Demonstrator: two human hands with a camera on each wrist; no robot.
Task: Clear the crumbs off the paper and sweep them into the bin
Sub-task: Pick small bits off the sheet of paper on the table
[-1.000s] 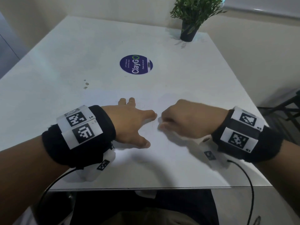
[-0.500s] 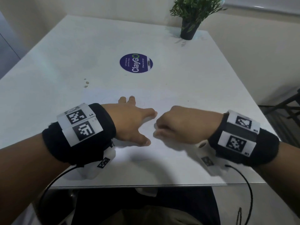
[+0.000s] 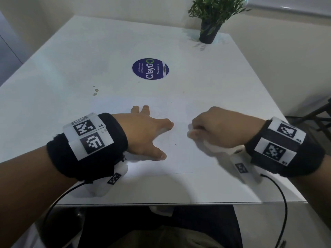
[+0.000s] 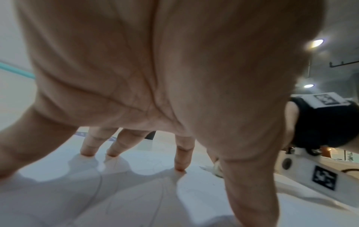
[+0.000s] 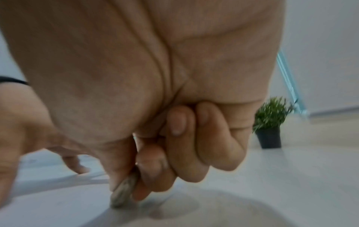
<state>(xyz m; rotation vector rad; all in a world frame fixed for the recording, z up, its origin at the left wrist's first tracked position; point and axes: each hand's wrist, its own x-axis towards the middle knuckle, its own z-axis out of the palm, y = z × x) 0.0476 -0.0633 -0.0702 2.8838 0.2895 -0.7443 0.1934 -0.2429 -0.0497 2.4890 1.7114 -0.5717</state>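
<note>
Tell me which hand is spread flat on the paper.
The left hand: its fingers are splayed and pressing on the paper. The right hand is curled, pinching a small eraser-like piece.

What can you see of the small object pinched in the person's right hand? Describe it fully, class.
The small object is an oval, flattish lump, grey-beige and speckled, possibly a worn eraser. The right hand pinches it between thumb and curled fingers, its lower end touching the white paper. The head view shows only a pale tip at the fingertips. Motion blur hides finer detail.
</note>
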